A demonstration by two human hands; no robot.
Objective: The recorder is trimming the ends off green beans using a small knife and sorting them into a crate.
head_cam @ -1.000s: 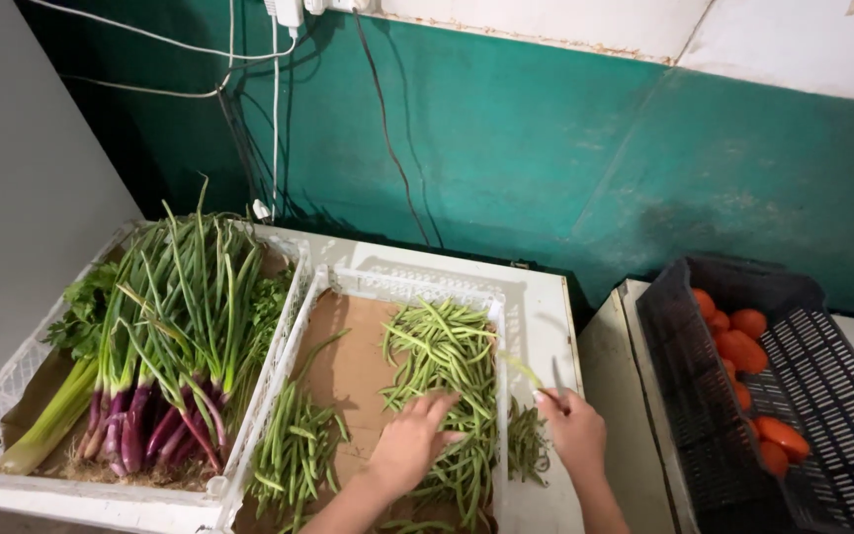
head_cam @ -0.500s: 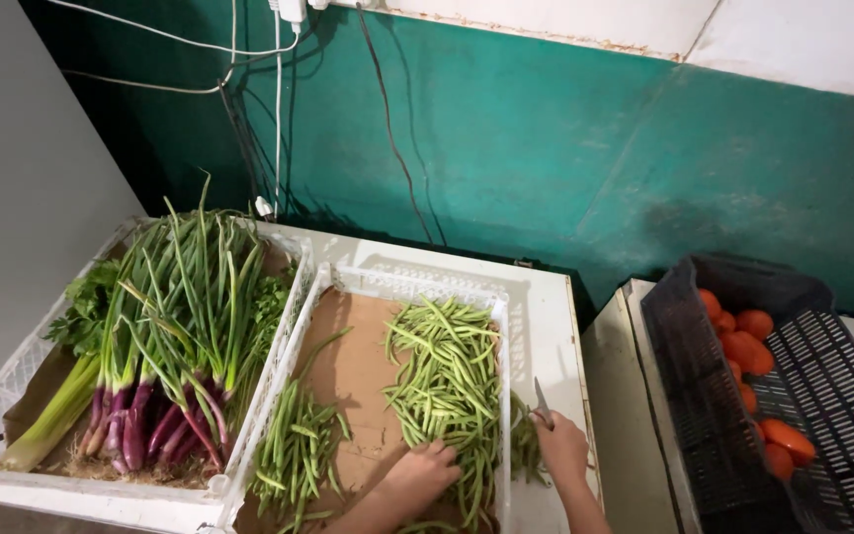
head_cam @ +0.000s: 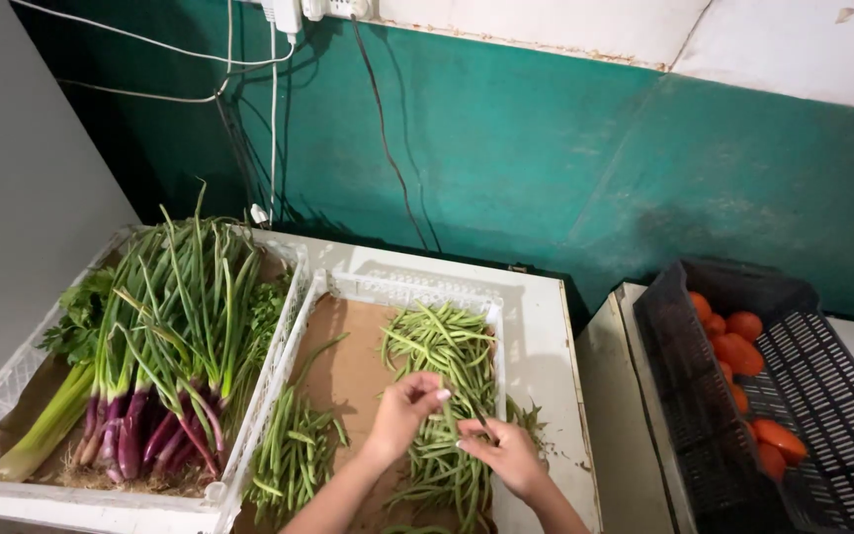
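Two piles of green beans (head_cam: 442, 346) in one white crate (head_cam: 402, 287); both hands' grip pinches beans: left hand (head_cam: 402, 410), right hand (head_cam: 506, 455).

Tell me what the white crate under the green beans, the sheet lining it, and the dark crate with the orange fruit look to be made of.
The white crate looks like moulded plastic, matte, with a lattice rim. Its liner seems to be brown cardboard or paper: flat, dull, unprinted. The dark crate also looks plastic, black or dark grey, with slotted walls and a slight sheen.
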